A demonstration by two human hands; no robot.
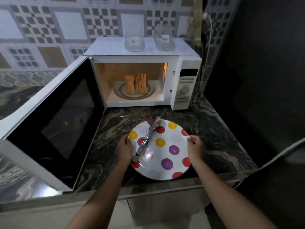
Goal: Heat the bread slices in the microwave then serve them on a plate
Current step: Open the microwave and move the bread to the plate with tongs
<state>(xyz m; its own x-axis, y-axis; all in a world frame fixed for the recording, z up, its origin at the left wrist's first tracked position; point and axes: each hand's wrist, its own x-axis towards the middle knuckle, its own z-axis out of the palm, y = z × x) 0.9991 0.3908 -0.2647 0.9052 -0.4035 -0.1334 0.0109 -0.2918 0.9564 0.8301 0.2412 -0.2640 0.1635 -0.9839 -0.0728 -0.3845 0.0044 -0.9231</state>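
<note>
Pretty dim kitchen overall. The warm orange lamp inside the microwave (148, 59) is the brightest spot, plus a small glare patch on the plate (179, 162). The right side sinks to near black. Fisheye bends the wall tiles (41, 30) at the edges, and everything looks slightly soft.

Microwave door (49, 123) hangs open, blocking the left. Cavity (107, 76) mouth open to the near side; bread slices (136, 83) upright mid-turntable (123, 95). Counter (132, 114) strip free before plate (165, 151). Tongs (146, 139) cross plate's left half. Dark wall (255, 63) close right.
</note>
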